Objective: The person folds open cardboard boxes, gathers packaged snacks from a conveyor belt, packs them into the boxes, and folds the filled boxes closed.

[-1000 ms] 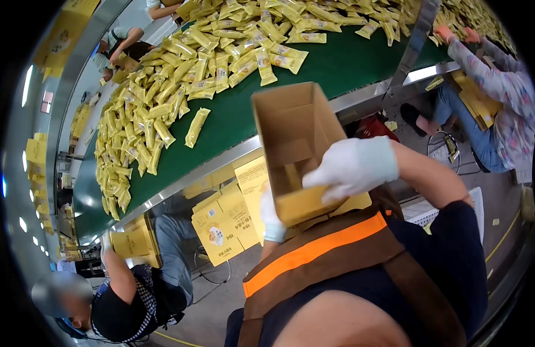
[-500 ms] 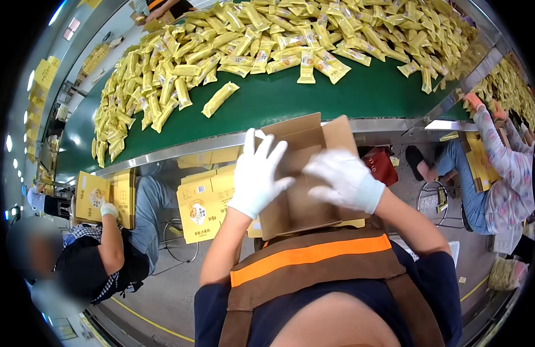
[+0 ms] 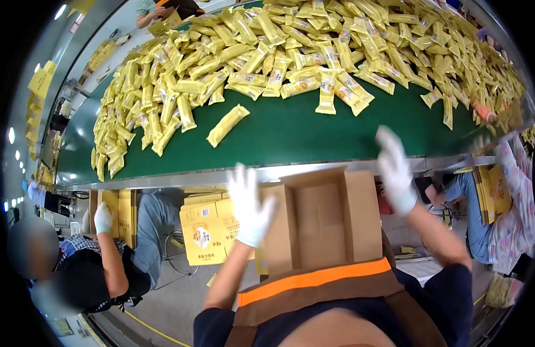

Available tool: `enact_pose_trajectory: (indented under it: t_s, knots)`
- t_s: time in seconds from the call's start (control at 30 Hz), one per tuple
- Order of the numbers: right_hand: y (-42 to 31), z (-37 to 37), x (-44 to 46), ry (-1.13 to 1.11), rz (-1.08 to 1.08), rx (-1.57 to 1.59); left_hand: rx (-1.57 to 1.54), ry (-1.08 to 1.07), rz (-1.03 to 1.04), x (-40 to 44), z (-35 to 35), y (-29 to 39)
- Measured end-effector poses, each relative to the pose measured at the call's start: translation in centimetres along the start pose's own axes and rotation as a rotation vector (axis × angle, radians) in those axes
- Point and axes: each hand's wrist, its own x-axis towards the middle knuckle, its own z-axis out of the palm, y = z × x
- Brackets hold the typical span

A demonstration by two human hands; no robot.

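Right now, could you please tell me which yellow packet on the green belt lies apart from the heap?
The single slanted packet beyond the left hand: bare green belt surrounds it, while the others bunch together in the heap.

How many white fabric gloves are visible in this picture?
3 clearly: on the person's left hand, on their right hand, and on a co-worker's hand at the far left. Another may be partly hidden there.

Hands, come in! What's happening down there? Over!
Left hand and right hand open, holding nothing. Box open in front. Yellow packets heaped on green belt beyond.
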Motion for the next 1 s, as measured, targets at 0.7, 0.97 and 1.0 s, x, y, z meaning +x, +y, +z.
enact_pose_trajectory:
  t_s: [0.7,0.97,1.0]
  knots:
    - [9.5,5.7,23.0,-0.682,-0.090,-0.735,0.154,-0.345,0.059,14.2,6.6,-9.4]
    - [5.2,6.4,9.9,-0.320,0.042,-0.707,0.034,-0.223,0.283,19.2,7.9,-2.1]
    - [4.6,6.8,9.2,-0.295,0.056,-0.688,0.094,-0.306,0.337,21.0,9.6,-1.4]
